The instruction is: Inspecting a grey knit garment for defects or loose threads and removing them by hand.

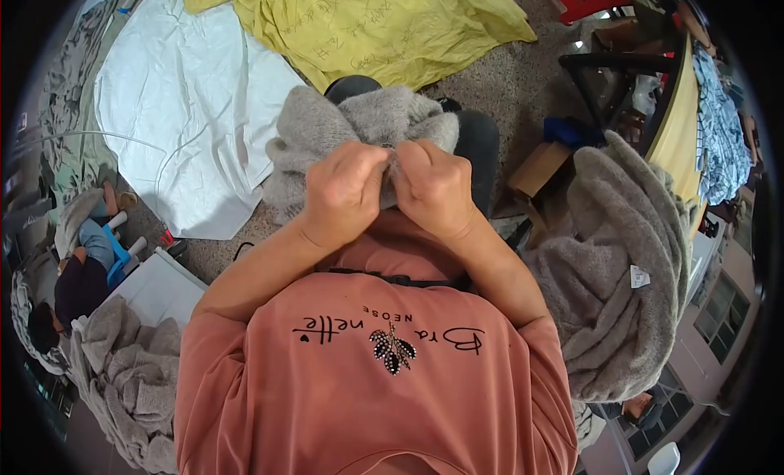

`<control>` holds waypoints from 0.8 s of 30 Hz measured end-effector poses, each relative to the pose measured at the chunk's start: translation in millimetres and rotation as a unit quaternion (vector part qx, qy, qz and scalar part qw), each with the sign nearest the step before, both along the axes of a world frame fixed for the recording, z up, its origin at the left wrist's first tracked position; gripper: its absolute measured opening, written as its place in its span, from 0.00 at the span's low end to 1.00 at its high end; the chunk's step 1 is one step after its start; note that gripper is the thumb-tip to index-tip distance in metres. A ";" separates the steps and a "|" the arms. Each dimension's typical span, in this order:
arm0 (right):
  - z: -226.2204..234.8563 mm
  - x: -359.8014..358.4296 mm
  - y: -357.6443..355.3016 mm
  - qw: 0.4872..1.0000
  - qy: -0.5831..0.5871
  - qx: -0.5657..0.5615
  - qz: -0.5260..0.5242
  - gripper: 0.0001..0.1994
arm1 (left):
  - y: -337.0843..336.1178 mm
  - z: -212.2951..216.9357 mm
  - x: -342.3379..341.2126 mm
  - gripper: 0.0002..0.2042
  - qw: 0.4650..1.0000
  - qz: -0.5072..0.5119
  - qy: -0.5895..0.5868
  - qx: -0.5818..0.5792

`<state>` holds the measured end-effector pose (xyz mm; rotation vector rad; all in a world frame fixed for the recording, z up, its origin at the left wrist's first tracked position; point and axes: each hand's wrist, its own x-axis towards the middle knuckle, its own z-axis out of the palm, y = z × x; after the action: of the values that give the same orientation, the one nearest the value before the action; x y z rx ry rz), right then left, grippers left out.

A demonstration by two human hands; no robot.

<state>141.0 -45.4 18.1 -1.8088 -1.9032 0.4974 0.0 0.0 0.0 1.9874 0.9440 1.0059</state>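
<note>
Your left hand [343,193] & right hand [434,189] sat close together just above your chest, both clenched, pinching the same bit of a grey fuzzy garment [359,128]; it was bunched up w/ the rest draped over your knees. Beside your right arm, a pile of grey knitwear [621,263] w/ a white tag. Lower left, another grey heap [122,377]. Further out on the floor: a white sheet [180,108], then a yellow cloth [367,26]. Far left, another person [77,279] was seated.
</note>
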 end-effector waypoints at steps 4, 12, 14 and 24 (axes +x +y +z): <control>-12.1 29.8 1.8 0.994 0.072 0.059 -0.057 0.11 | 31.5 -20.8 -15.4 0.05 0.996 -0.052 0.063 -0.031; 6.3 13.3 8.7 0.980 0.112 -0.058 0.155 0.23 | 11.6 -15.5 -21.2 0.05 0.980 -0.079 -0.041 -0.177; 0.7 12.4 5.1 0.970 0.198 -0.097 0.099 0.11 | 5.4 -9.3 -3.7 0.06 0.982 -0.093 -0.057 -0.153; -17.8 -9.2 16.7 0.932 0.352 -0.045 0.079 0.05 | -4.6 3.5 -17.3 0.05 0.892 -0.039 -0.074 -0.443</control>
<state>131.9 -28.7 0.2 -1.2680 -1.5255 1.1297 -17.3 -4.6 3.5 1.1471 0.9842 0.5095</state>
